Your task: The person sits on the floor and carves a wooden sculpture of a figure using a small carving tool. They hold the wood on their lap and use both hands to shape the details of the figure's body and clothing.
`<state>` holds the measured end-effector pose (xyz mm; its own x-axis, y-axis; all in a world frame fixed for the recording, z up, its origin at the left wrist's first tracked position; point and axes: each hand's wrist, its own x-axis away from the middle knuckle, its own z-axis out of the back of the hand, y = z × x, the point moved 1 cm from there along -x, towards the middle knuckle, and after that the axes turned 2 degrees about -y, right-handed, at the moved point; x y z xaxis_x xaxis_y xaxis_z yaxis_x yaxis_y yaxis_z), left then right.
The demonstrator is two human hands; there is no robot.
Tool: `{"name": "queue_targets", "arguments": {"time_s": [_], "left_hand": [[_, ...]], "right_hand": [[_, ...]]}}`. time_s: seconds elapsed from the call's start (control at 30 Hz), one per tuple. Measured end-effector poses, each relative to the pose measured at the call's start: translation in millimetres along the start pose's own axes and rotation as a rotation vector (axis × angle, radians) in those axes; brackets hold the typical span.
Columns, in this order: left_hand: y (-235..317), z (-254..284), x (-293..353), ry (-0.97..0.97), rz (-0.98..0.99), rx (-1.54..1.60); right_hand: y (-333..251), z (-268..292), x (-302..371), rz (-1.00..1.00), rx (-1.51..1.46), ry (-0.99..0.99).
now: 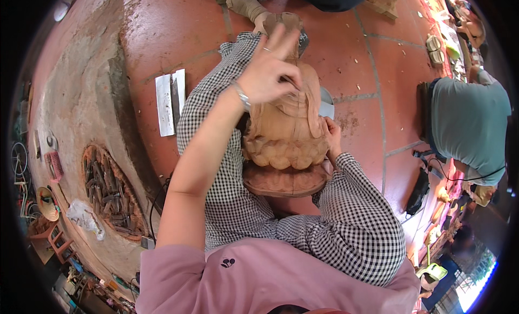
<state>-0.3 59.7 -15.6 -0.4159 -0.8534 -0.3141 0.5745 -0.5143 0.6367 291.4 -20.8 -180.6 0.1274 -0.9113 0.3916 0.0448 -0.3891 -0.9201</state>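
Observation:
A reddish-brown wood carving (286,125) rests between my legs, with rounded, scalloped relief at its near part and a wide base (285,181) towards me. Over its upper part is my left hand (274,71), slightly blurred, wearing a ring and a silver bracelet. Its thumb and index finger are pinched together close to the wood while the other fingers stretch away. Whatever may sit in that pinch is too small to make out. My right hand (332,135) grips the carving's right side with bent fingers. Beside it, a pale grey-blue object (326,103) shows partly behind the carving.
Red floor tiles (351,60) carry scattered wood chips. Left of my leg lie white paper strips (165,104). Further left, a concrete ledge (100,98) has a recess full of carving tools (108,192) and a plastic bag (85,219). Another person in a teal shirt (469,127) sits right.

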Motion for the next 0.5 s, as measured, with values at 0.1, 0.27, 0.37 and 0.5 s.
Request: {"name": "queue_targets", "arguments": {"time_s": [0.1,0.27,0.37,0.5], "left_hand": [[16.6,-13.9,-3.7,0.005,-0.034,-0.028],[-12.6,15.6,7.3,0.033,0.066,-0.006],[0.8,-6.0,2.2,0.048,-0.021,0.042],[16.7,-13.9,-8.1,-0.004,-0.014,0.016]], "right_hand": [[1.5,7.9,-2.1,-0.045,0.082,0.004],[6.2,9.8,0.5,-0.016,0.076,-0.007],[8.4,5.2,-0.2,-0.009,0.055,-0.017],[3.1,6.5,1.0,-0.035,0.061,-0.009]]}}
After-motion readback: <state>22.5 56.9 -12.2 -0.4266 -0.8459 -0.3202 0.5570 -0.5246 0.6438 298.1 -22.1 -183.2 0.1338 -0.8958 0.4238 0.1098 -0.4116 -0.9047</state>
